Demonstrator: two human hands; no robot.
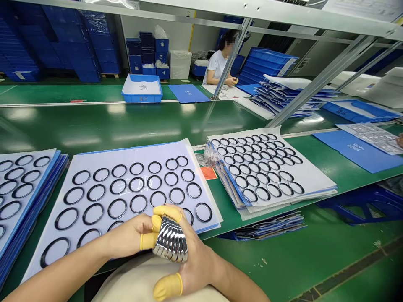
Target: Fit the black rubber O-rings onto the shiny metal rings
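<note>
A stack of shiny rings (171, 240) sits between my two hands, low in the middle of the view. My right hand (195, 256) has the stack against its palm, its fingers curled over the top and its yellow-covered thumb spread away below. On the stack's left side, my left hand (137, 235) touches it with yellow-covered fingertips. Behind the hands, a white sheet (75, 165) bears rows of black rings (138, 204). To the right, another stack of sheets (311, 180) carries many smaller-looking black rings (252, 180).
More ringed sheets lie on a stack (31, 195) at the far left. Across the green belt (94, 121) stand a blue tray (142, 99) and a seated person in white (215, 67). Metal struts (321, 79) slant above the right side.
</note>
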